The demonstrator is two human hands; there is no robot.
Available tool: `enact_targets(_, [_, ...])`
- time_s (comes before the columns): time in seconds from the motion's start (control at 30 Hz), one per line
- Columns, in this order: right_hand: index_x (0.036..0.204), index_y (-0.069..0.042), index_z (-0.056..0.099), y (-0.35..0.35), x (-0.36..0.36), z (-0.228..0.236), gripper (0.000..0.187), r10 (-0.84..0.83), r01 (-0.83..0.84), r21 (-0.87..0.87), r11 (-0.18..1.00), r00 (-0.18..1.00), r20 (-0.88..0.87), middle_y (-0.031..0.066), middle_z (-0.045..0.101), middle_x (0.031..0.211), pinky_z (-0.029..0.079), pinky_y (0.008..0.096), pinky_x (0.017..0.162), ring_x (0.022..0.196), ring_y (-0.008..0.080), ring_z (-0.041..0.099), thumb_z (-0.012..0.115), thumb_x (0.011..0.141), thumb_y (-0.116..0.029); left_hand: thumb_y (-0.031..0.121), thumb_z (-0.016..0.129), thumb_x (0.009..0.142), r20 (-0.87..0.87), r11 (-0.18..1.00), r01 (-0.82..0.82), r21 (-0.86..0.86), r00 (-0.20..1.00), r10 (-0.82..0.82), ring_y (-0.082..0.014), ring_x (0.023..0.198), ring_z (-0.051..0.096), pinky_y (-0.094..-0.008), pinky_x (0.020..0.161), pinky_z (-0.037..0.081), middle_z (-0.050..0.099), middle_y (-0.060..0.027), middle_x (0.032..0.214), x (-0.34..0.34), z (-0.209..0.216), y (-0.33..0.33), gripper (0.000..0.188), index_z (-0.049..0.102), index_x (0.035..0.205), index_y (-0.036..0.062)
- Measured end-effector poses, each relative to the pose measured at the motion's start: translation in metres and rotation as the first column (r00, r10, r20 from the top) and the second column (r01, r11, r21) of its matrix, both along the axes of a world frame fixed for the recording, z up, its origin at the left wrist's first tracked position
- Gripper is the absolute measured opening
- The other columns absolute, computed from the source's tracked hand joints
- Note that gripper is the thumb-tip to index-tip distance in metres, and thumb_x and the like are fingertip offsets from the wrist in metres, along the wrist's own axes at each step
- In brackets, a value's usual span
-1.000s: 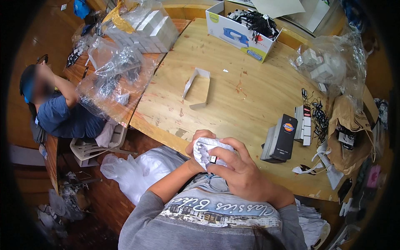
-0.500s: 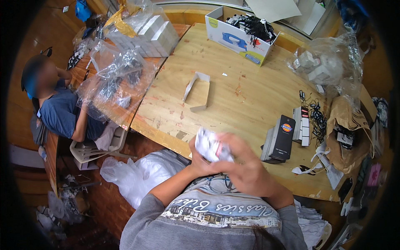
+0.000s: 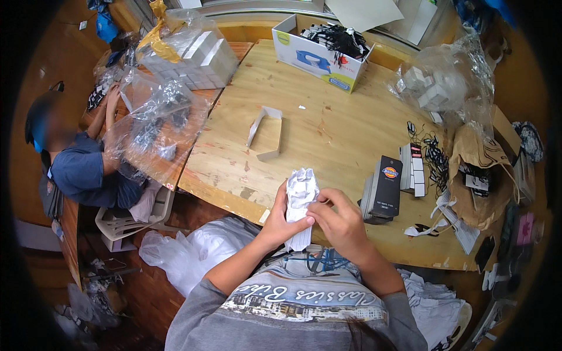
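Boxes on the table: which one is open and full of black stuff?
The white cardboard box with a blue picture, at the table's far edge. Its top is open and black items fill it. The black box near the hands stands upright and closed.

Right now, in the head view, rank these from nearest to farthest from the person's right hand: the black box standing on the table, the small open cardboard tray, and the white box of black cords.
1. Black box: just right of the right hand.
2. Cardboard tray: mid-table, up and left.
3. White box of cords: at the table's far edge.
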State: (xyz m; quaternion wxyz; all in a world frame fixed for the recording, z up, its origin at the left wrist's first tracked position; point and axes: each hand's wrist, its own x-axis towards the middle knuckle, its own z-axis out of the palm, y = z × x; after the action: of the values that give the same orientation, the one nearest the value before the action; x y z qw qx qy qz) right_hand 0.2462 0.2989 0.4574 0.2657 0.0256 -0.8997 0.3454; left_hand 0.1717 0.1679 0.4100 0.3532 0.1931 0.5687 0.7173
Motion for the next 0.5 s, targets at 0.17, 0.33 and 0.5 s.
enact_targets(0.17, [0.080,0.000,0.055,-0.001,0.000,-0.006,0.019,-0.002,-0.001,0.099,0.995,1.000,0.030,0.0110,0.051,0.081,0.046,0.0318,0.060,0.073,0.0247,0.056,0.061,0.062,-0.001,0.008,0.067,0.069,-0.201,0.997,0.031,-0.075,0.979,-0.045,-0.0212,0.117,0.033,-0.0316,0.098,0.026,0.032,-0.0157,0.126,-0.004,-0.003,0.002,0.086,0.010,0.132,0.0007])
enact_targets(0.33, [0.075,-0.002,0.048,0.005,-0.005,-0.021,0.012,0.003,-0.037,0.246,0.969,0.990,0.141,0.0095,0.047,0.078,0.046,0.0323,0.059,0.072,0.0224,0.054,0.054,0.067,-0.008,0.007,0.063,0.071,-0.233,0.986,0.107,-0.128,0.963,-0.135,-0.0220,0.119,0.031,-0.0314,0.097,0.026,0.029,-0.0179,0.129,-0.008,-0.005,-0.001,0.079,0.013,0.133,0.0004])
enact_targets(0.5, [0.078,-0.002,0.050,-0.003,-0.002,-0.021,0.012,-0.041,0.032,0.069,0.997,0.991,0.127,0.0096,0.048,0.080,0.047,0.0323,0.060,0.073,0.0227,0.055,0.055,0.068,-0.006,0.010,0.064,0.067,-0.497,0.972,-0.014,-0.233,0.861,-0.107,-0.0296,0.109,0.040,-0.0349,0.092,0.033,0.038,-0.0208,0.120,-0.018,-0.016,-0.002,0.075,0.024,0.131,0.0038])
